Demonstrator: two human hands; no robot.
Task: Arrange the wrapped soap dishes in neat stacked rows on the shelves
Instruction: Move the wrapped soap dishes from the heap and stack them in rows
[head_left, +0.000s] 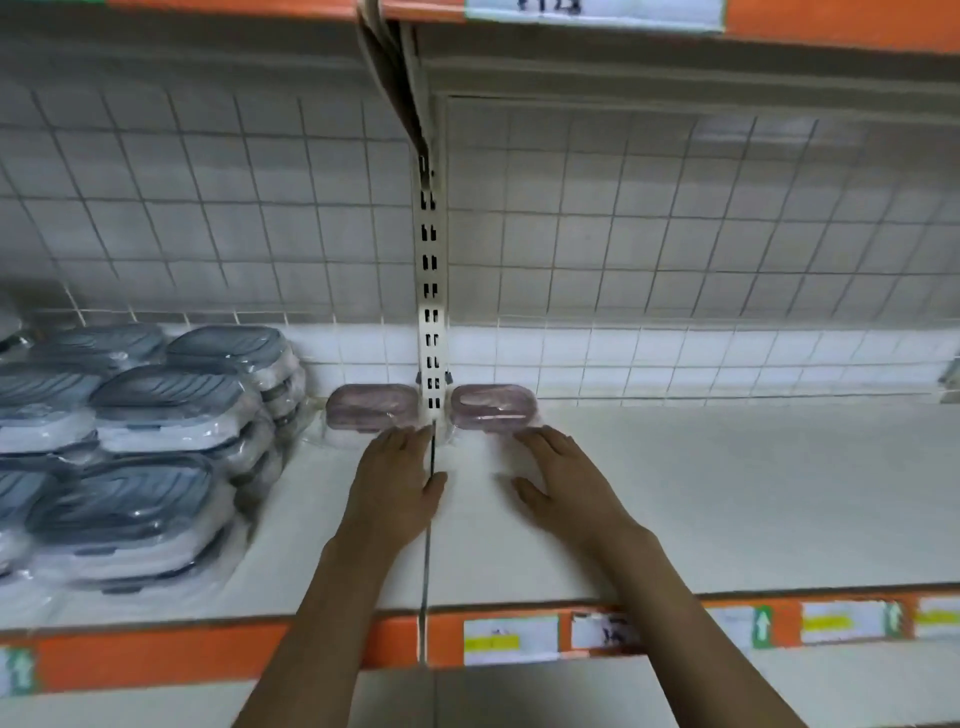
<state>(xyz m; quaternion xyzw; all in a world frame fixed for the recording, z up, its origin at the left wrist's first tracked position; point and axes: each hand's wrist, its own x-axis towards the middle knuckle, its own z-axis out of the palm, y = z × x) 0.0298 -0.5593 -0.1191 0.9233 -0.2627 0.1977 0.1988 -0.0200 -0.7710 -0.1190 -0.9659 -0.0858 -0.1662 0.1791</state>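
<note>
Stacks of grey-lidded wrapped soap dishes (156, 410) fill the white shelf (727, 493) at left, cut off by the frame edge. The left hand (397, 483), fingers (395, 441) straight, reaches a pink wrapped soap dish (371, 408); the right hand (563, 486), equally flat, reaches another (493, 406). Contact is unclear; blurred.

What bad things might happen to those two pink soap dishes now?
The left pink dish and the right pink dish sit either side of the slotted post. A push from the left hand or right hand might jam one against it. The slippery wrapping could let them slide crooked. The grey stacks beside them look easy to bump.
</note>
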